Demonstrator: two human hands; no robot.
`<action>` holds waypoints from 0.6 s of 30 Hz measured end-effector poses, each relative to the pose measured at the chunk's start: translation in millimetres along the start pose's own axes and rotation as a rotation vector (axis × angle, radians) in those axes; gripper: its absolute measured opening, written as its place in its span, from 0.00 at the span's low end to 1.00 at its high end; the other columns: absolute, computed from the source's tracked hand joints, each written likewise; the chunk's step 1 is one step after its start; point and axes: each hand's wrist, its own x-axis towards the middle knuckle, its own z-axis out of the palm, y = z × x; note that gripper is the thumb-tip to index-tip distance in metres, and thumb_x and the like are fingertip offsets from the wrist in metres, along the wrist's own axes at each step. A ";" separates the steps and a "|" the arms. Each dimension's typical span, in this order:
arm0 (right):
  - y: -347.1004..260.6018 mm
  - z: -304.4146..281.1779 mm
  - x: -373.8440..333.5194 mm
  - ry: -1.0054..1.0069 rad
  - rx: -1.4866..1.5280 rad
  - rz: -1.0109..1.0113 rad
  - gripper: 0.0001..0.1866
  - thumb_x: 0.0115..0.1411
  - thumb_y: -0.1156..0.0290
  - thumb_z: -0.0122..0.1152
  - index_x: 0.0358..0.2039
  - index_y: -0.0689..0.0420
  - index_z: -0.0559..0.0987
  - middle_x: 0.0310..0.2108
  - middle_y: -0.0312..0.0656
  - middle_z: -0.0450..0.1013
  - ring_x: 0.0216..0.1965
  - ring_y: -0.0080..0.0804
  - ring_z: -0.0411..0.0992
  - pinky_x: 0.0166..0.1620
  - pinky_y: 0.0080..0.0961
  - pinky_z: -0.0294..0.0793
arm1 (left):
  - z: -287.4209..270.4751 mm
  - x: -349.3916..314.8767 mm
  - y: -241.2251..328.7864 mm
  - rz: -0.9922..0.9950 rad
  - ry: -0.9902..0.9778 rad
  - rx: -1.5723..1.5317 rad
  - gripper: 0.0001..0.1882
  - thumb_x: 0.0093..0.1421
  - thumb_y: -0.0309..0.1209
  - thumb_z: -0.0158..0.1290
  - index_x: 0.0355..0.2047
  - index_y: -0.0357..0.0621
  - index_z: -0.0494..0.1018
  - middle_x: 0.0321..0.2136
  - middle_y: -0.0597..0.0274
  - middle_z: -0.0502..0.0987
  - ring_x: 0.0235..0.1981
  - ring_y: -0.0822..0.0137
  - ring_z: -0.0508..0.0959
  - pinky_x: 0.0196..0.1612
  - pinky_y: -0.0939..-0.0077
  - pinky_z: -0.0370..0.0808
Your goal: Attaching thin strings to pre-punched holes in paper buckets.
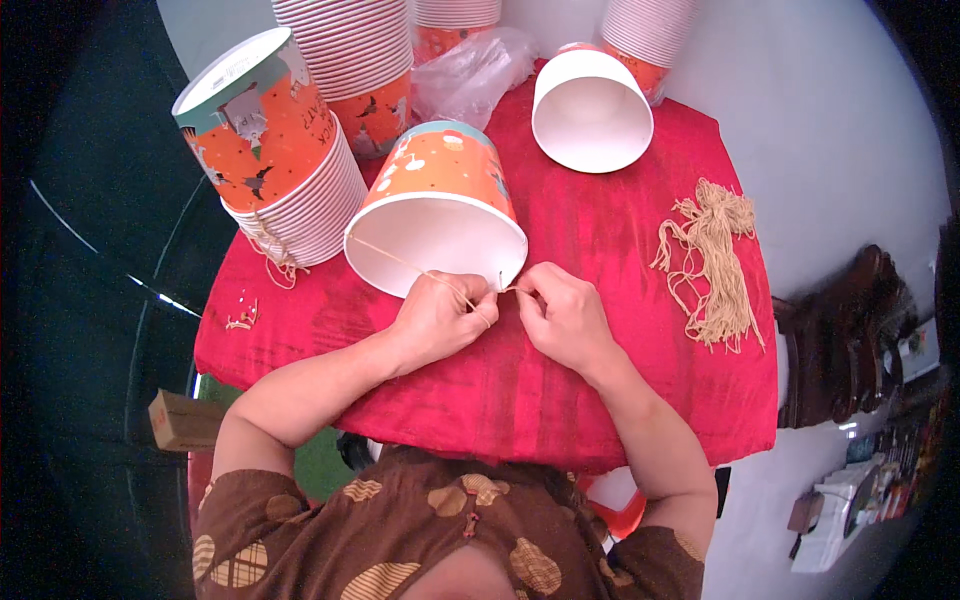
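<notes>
An orange paper bucket [446, 172] with a white inside lies on its side, its mouth toward me. A tan string [392, 255] runs from the left part of the bucket's rim to my hands. My left hand [447, 315] is closed on the string at the lower right of the rim. Close beside it, my right hand [563, 313] pinches the string's end between thumb and fingers, just outside the rim. The fingertips partly hide where the string meets the bucket wall.
A stack of upturned buckets [275, 150] stands at left, with string hanging down its side. More stacked buckets [350, 60] and a clear plastic bag [472, 75] are behind. Another bucket [592, 110] lies at back right. A bundle of tan strings [718, 265] rests on the red tablecloth [600, 230].
</notes>
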 end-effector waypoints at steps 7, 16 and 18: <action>-13.7 -5.1 3.1 0.057 0.186 0.131 0.08 0.54 0.70 0.60 0.26 0.61 0.75 0.24 0.48 0.73 0.23 0.48 0.73 0.26 0.38 0.71 | 1.1 -3.9 2.6 0.009 -0.004 0.019 0.12 0.56 0.31 0.54 0.20 0.37 0.74 0.17 0.45 0.73 0.20 0.49 0.77 0.25 0.58 0.72; -2.4 5.2 2.1 0.137 0.268 0.265 0.14 0.58 0.71 0.58 0.20 0.66 0.70 0.17 0.54 0.65 0.16 0.39 0.67 0.22 0.36 0.64 | 3.0 -6.0 5.4 0.151 -0.071 0.118 0.10 0.59 0.31 0.52 0.25 0.37 0.74 0.18 0.45 0.74 0.22 0.45 0.77 0.26 0.56 0.72; 3.3 6.8 1.3 0.195 0.326 0.287 0.13 0.58 0.74 0.58 0.20 0.66 0.69 0.15 0.52 0.63 0.16 0.31 0.64 0.22 0.33 0.62 | 2.4 -6.8 9.8 0.163 -0.086 0.067 0.10 0.60 0.30 0.51 0.25 0.37 0.74 0.18 0.45 0.74 0.22 0.45 0.76 0.26 0.56 0.72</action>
